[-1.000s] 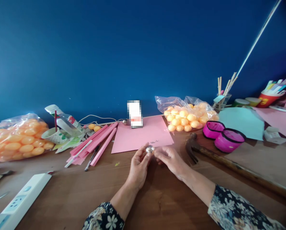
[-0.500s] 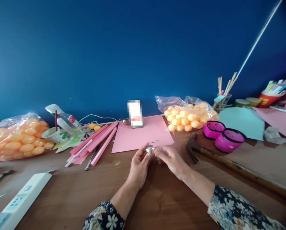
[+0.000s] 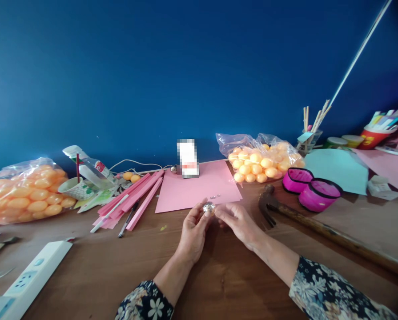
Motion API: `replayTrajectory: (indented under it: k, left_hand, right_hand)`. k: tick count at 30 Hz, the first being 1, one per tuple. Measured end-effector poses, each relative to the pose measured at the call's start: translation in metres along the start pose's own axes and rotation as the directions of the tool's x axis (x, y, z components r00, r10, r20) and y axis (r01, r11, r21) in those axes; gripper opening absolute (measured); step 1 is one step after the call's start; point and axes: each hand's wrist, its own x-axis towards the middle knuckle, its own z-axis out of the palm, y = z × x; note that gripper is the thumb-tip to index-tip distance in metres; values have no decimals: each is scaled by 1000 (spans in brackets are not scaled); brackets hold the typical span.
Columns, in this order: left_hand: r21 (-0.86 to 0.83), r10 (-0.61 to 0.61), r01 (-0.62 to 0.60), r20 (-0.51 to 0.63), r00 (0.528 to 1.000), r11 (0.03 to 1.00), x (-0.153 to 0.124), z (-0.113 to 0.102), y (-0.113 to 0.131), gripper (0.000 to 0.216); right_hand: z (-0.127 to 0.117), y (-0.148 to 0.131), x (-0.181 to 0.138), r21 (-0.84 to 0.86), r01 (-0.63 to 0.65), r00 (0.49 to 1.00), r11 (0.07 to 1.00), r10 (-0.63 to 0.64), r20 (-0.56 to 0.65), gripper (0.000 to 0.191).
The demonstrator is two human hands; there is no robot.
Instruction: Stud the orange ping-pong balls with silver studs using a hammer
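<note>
A small shiny silver ball (image 3: 208,207) is pinched between the thumb and fingers of my left hand (image 3: 192,231), just past the near edge of the pink paper sheet (image 3: 192,191). From the other side, my right hand (image 3: 237,222) has its thumb and index finger closed at the ball's right edge. Its other fingers are curled and partly hidden. Several tiny silver pieces (image 3: 215,197) lie on the sheet right behind the ball.
A phone (image 3: 188,158) stands at the sheet's back. Bags of orange balls (image 3: 252,164) flank the work area. Pink paper strips (image 3: 135,200) and a pen (image 3: 128,219) lie left. A hammer (image 3: 305,220) and pink fabric cups (image 3: 319,195) sit right; a power strip (image 3: 35,275) is front left.
</note>
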Motion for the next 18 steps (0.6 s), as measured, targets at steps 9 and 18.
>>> replayTrajectory:
  k: [9,18]
  left_hand:
    - [14,19,-19,-2,1000,1000,0,-1,-1,43]
    - [139,66,-66,3,998,988,1,-4,-4,44]
  right_hand:
    - [-1,2,0,1,23,1000,1000,-23,12,29]
    - [-4,4,0,18,21,999,1000,-22,48,25]
